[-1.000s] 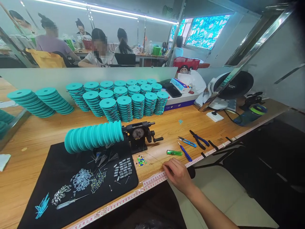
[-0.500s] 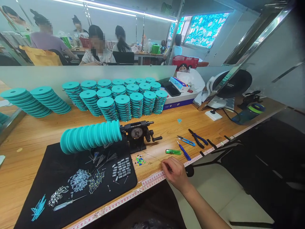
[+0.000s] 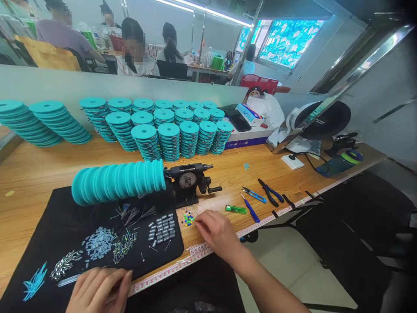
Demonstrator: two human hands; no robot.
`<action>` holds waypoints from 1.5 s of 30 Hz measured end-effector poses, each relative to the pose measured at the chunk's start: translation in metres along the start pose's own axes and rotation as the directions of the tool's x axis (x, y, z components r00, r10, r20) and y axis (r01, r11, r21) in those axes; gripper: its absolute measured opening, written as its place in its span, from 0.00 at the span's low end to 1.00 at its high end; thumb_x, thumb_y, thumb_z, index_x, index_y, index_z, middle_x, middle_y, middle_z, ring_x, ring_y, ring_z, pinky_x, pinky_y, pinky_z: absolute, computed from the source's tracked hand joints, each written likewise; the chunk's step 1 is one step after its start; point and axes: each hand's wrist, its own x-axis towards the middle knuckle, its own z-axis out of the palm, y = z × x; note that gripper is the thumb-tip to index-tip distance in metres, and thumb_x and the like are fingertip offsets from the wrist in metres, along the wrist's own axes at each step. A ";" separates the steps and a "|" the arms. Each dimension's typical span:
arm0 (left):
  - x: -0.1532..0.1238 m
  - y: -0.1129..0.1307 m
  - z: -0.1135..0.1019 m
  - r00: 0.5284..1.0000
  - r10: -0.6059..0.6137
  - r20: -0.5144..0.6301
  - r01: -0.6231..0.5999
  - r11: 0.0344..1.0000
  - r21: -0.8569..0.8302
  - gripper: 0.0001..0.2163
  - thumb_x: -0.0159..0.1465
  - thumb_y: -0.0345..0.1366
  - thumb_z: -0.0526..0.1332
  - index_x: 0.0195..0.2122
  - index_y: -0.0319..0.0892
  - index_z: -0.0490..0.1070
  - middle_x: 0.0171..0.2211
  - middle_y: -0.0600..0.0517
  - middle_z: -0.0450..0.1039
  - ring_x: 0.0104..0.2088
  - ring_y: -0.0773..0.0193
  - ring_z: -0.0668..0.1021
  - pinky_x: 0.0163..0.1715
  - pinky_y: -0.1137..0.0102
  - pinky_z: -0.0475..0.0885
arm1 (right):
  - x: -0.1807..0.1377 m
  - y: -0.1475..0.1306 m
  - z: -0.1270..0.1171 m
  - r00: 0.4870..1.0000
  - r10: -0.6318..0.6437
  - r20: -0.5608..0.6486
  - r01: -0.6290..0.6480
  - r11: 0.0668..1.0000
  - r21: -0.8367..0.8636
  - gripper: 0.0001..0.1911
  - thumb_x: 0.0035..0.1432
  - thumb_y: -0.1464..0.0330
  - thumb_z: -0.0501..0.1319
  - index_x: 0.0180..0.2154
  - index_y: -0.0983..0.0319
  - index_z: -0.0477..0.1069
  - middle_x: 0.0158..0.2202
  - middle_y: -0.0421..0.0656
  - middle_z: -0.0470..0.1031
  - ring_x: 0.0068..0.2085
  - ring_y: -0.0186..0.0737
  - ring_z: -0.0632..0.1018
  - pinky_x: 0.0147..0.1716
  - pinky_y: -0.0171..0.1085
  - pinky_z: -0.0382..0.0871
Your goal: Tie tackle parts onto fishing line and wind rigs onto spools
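While neither hold shows, right grip (image 3: 217,239) by beads (image 3: 188,219), left grip (image 3: 99,290) at mat edge (image 3: 176,256)

Smooth, matt teal plastic spools (image 3: 146,132) stack on a glossy varnished wooden desk (image 3: 42,182), beside a black metal winder (image 3: 188,180) and a matt black cloth mat (image 3: 42,243); pliers (image 3: 269,192) show steel heads and glossy blue plastic grips.
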 end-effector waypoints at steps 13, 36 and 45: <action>-0.006 0.000 0.007 0.979 -0.175 -0.105 0.180 0.983 0.043 0.08 0.56 0.25 0.68 0.26 0.42 0.70 0.19 0.55 0.74 0.21 0.64 0.75 0.30 0.67 0.67 | 0.031 0.017 0.007 0.992 0.052 0.118 -0.039 0.993 -0.108 0.04 0.66 0.71 0.57 0.39 0.59 0.72 0.33 0.41 0.75 0.35 0.38 0.76 0.34 0.34 0.63; -0.010 0.008 0.013 0.927 -0.353 -0.129 0.352 0.936 -0.034 0.09 0.56 0.26 0.68 0.24 0.43 0.70 0.19 0.56 0.72 0.21 0.64 0.73 0.30 0.66 0.67 | 0.033 0.023 0.017 0.986 0.111 0.122 -0.106 0.993 -0.047 0.05 0.65 0.68 0.59 0.38 0.58 0.73 0.34 0.41 0.79 0.35 0.40 0.79 0.33 0.35 0.63; -0.006 0.009 0.011 0.918 -0.374 -0.129 0.370 0.927 -0.051 0.09 0.56 0.26 0.68 0.24 0.43 0.70 0.19 0.56 0.71 0.21 0.64 0.73 0.30 0.66 0.67 | 0.028 0.021 0.011 0.988 0.112 0.106 -0.114 0.993 0.010 0.03 0.64 0.70 0.59 0.38 0.59 0.72 0.34 0.41 0.78 0.37 0.39 0.79 0.37 0.34 0.65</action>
